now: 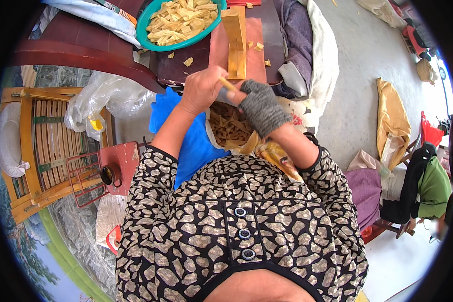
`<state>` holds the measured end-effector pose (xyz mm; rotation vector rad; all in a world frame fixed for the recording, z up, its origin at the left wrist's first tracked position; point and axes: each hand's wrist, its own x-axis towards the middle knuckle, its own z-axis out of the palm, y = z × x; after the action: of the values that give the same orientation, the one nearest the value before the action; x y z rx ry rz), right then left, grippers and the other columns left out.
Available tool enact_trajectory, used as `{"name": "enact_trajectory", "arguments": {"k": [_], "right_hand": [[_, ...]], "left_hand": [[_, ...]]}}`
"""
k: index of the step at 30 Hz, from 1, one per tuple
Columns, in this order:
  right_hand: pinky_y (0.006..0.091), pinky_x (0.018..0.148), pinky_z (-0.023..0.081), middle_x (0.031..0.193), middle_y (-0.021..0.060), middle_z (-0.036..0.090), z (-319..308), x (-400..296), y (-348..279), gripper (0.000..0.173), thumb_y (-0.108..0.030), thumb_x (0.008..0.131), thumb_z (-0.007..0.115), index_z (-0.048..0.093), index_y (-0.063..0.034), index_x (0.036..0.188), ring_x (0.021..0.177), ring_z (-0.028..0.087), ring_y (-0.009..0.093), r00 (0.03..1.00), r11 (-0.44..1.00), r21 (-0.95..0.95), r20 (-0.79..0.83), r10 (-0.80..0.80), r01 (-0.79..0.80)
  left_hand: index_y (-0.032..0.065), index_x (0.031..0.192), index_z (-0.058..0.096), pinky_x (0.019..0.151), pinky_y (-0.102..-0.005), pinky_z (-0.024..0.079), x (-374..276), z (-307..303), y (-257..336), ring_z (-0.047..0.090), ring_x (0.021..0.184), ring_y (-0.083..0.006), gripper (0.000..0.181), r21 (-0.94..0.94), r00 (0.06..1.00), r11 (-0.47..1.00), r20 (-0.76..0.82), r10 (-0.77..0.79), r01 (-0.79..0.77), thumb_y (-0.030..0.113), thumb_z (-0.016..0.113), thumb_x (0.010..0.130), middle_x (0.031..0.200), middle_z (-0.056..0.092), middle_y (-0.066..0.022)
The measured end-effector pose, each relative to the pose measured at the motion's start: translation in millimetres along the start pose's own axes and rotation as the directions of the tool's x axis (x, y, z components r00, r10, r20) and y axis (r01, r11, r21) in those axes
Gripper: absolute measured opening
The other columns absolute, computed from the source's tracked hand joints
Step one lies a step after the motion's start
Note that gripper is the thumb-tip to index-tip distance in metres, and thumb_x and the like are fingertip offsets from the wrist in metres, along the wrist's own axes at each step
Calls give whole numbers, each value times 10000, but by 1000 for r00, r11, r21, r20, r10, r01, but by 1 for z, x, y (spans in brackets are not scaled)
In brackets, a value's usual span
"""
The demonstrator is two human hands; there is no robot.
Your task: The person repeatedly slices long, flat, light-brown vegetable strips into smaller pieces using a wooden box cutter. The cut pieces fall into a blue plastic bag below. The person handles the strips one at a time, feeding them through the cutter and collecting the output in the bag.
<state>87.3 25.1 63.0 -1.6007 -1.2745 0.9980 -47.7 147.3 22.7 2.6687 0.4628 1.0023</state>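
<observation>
Just below a wooden stand (237, 56), both hands meet at a short tan strip (229, 84). My left hand (203, 89), bare, closes its fingers around the upper end. My right hand (265, 107), in a grey knitted fingerless glove, pinches the lower end with the thumb along it. A small grey-blue patch shows between the hands; what it is, I cannot tell. Beneath them many brownish dried strips (228, 126) lie in an open bag or cloth at my lap. A blue cloth (196, 141) hangs beside the bag, under my left forearm.
A teal basin (141, 36) full of cut pale yellow pieces (183, 20) stands on a dark table (198, 60). Pink cloth (255, 60) lies under the stand, with scraps around. A red stool (115, 156) bears a brown mug (110, 174) at left, near a slatted wooden chair (54, 132).
</observation>
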Motion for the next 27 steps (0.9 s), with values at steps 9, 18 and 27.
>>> {"name": "enact_trajectory", "arguments": {"k": [9, 18, 27], "right_hand": [[391, 635, 451, 698, 145, 547, -29, 61, 58, 261, -338, 817, 550, 638, -93, 800, 718, 580, 305, 939, 720, -667, -88, -332, 192], [410, 735, 453, 854, 217, 600, -15, 94, 59, 366, -363, 820, 514, 619, -12, 827, 835, 580, 354, 965, 903, -420, -262, -31, -85], [431, 789, 447, 909, 218, 608, -5, 79, 71, 357, -363, 832, 492, 629, -36, 873, 888, 581, 357, 979, 813, -558, -188, 75, -169]], "left_hand": [[54, 994, 536, 500, -185, 342, 22, 8, -5, 387, 543, -38, 149, -711, 681, 225, 457, -573, 666, 167, 507, 901, 634, 425, 53], [9, 870, 595, 557, -248, 414, 23, 31, -35, 508, 605, -98, 168, -510, 716, 540, 252, -650, 670, 165, 555, 821, 714, 594, -28], [81, 882, 600, 652, -376, 461, 17, 19, 10, 608, 733, -294, 203, 42, 684, 702, 192, -704, 711, 252, 523, 804, 754, 624, -130]]}}
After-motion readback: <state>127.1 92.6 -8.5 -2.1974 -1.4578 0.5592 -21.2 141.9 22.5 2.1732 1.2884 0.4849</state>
